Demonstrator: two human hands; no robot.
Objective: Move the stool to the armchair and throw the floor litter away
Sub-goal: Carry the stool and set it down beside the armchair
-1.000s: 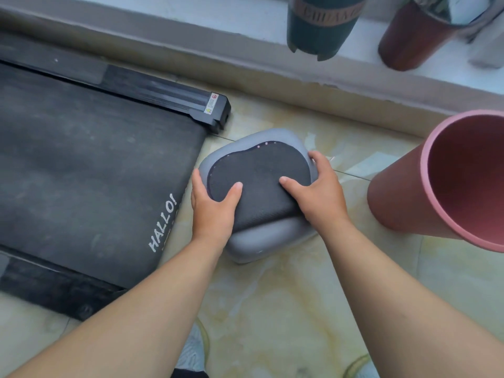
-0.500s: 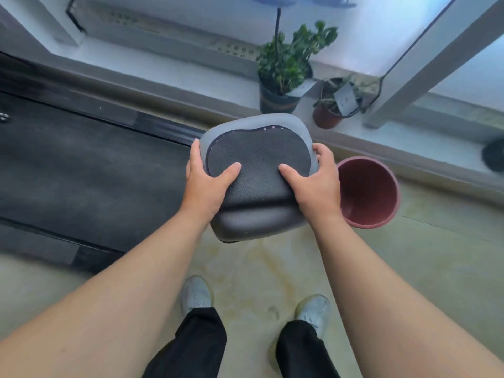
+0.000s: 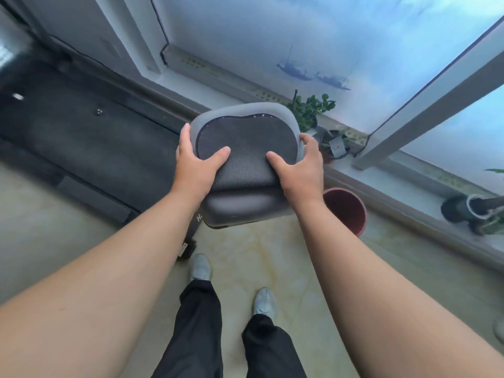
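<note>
A small grey stool (image 3: pixel 246 156) with a dark padded seat is held up in the air in front of me, well above the floor. My left hand (image 3: pixel 195 165) grips its left edge with the thumb pressed on the seat. My right hand (image 3: pixel 302 167) grips its right edge the same way. The stool's legs are hidden under the seat. No armchair and no litter show in this view.
A black treadmill (image 3: pixel 81 148) lies on the floor to the left. A pink bin (image 3: pixel 347 211) stands by the window ledge (image 3: pixel 409 186), which carries potted plants (image 3: pixel 311 110). My feet stand on pale tile (image 3: pixel 259 255) below the stool.
The stool has come up off the floor beside the treadmill to about waist height. The view has risen with it, and more of the window and ledge now shows.
</note>
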